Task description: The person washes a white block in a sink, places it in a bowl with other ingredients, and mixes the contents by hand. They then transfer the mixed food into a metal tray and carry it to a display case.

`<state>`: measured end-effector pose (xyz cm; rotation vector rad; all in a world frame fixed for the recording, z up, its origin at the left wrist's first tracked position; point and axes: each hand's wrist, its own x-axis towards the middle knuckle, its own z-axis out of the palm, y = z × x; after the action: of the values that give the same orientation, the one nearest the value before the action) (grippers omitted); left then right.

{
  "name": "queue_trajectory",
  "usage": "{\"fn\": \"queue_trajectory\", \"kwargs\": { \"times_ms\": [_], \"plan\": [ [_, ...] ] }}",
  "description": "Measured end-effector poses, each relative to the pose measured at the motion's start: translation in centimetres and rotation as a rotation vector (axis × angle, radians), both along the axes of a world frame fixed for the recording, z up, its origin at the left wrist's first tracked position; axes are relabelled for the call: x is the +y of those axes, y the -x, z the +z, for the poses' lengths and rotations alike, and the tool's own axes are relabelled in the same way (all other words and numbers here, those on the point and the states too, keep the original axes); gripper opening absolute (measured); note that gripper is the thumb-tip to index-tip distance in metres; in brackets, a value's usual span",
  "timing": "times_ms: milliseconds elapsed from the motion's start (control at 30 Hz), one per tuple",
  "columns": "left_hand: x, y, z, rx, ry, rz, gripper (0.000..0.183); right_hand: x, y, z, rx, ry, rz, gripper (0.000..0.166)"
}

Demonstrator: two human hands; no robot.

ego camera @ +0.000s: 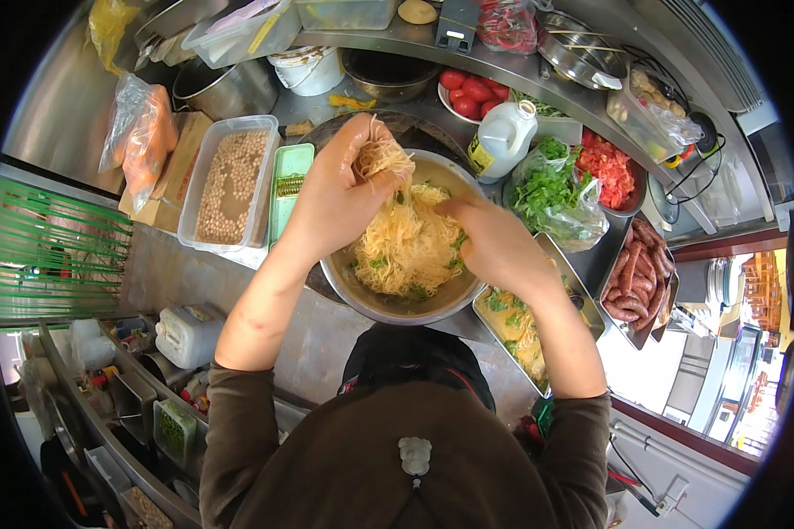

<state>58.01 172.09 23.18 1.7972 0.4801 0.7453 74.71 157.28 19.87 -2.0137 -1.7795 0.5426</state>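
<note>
A large metal mixing bowl (344, 281) holds a heap of thin pale noodles (403, 244) with green leaves through it. My left hand (344, 192) is raised over the bowl's far left side, its fingers closed on a clump of noodles whose strands trail down to the heap. On the right, my right hand (503, 248) reaches into the bowl with its index finger at the noodles; its other fingertips are partly hidden, and whether they grip strands is unclear. Below my right forearm, a rectangular metal tray (486, 311) contains more noodles and green leaves.
Left of the bowl stand a green grater box (280, 221) and a plastic tub of soaking chickpeas (228, 178). To the right are a white plastic jug (505, 142), bagged green herbs (549, 185), chopped tomatoes (609, 173) and a tray of sausages (638, 274). A steel shelf (384, 41) overhangs the back.
</note>
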Motion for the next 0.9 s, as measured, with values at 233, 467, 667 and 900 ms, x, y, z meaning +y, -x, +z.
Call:
{"fn": "queue_trajectory", "kwargs": {
  "times_ms": [233,467,667,900],
  "plan": [
    [-1.6,-0.3,-1.8,-0.002,-0.046,-0.068,0.025,1.1,1.2,-1.9,0.519,-0.317,-0.198,0.038],
    [-2.3,1.8,-10.0,0.615,-0.527,-0.316,0.055,0.6,0.5,-8.6,0.084,-0.3,-0.112,0.036],
    [-3.1,1.9,-1.6,0.231,-0.527,-0.015,0.042,-0.4,3.0,-2.1,0.535,-0.662,-0.346,0.039],
    [-5.9,3.5,-13.7,0.605,-0.793,-0.05,0.055,-1.5,5.2,-9.7,-0.013,-0.153,-0.102,0.059]
  ]
}}
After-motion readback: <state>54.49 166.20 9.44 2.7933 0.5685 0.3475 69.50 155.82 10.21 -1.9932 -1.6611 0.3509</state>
